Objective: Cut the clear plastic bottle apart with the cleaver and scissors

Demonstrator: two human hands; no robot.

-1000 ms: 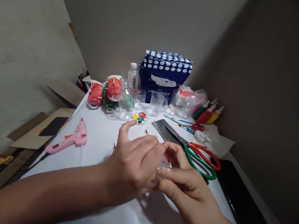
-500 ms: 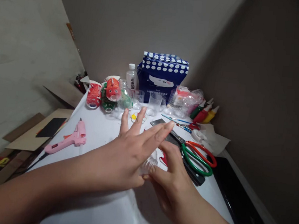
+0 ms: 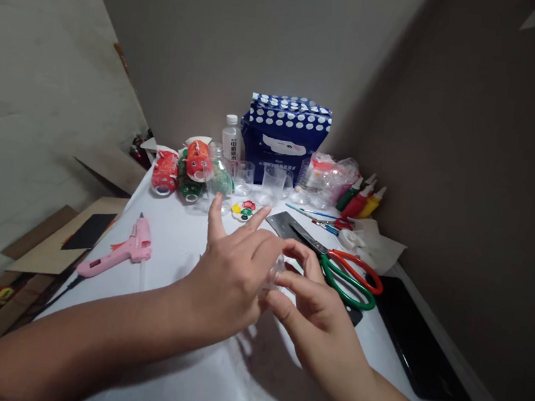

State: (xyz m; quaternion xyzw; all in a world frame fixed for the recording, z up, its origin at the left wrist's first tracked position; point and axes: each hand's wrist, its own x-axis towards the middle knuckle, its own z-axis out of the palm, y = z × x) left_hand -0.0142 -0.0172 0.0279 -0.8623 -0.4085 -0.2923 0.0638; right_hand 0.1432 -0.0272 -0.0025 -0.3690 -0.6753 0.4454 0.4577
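Note:
Both my hands meet above the middle of the white table (image 3: 182, 243). My right hand (image 3: 316, 312) pinches a small clear plastic piece (image 3: 273, 275) between thumb and fingers. My left hand (image 3: 232, 273) covers the piece from the left, its fingers curled over it and the forefinger pointing up. Most of the piece is hidden between the hands. A bit of red (image 3: 292, 268) shows on the table just behind my right fingers.
Red-and-green scissors (image 3: 346, 272) and a metal ruler (image 3: 288, 226) lie right of the hands, a pink glue gun (image 3: 120, 252) to the left. At the back stand painted bottles (image 3: 190, 168), clear cups (image 3: 273, 185), a paint palette (image 3: 244, 209), a blue dotted bag (image 3: 285, 136) and paint tubes (image 3: 359, 200). A black slab (image 3: 417, 341) lies at right.
My left hand spread its fingers wide half a second ago and has curled back over the clear piece. Both hands have shifted slightly away from me.

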